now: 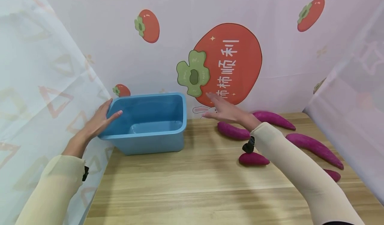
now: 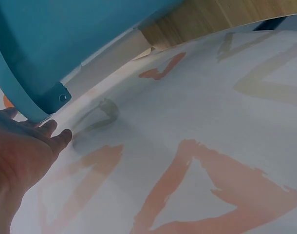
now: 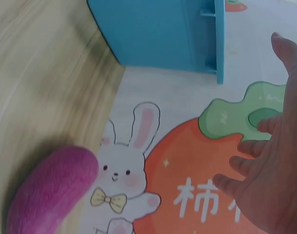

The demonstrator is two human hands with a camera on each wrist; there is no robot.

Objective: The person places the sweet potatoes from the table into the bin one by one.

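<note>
A blue plastic bin (image 1: pixel 150 144) stands at the back left of the wooden table, and no contents show inside it. My left hand (image 1: pixel 96 121) is at the bin's left end, thumb over the rim and fingers along the outside. In the left wrist view, the fingers of the left hand (image 2: pixel 22 151) look extended beside the bin's rim (image 2: pixel 12 78); firm contact is hard to tell. To the right of the bin, my right hand (image 1: pixel 225 110) hovers with spread fingers and holds nothing. Below its forearm lie purple sweet potatoes (image 1: pixel 234 131).
More purple sweet potatoes lie at the right: a long one (image 1: pixel 315 148), one at the back (image 1: pixel 274 118), a small one (image 1: pixel 254 159) and one partly behind the sleeve (image 1: pixel 332 175). Printed white sheets (image 1: pixel 279 58) enclose the table (image 1: pixel 180 191) at the back and sides.
</note>
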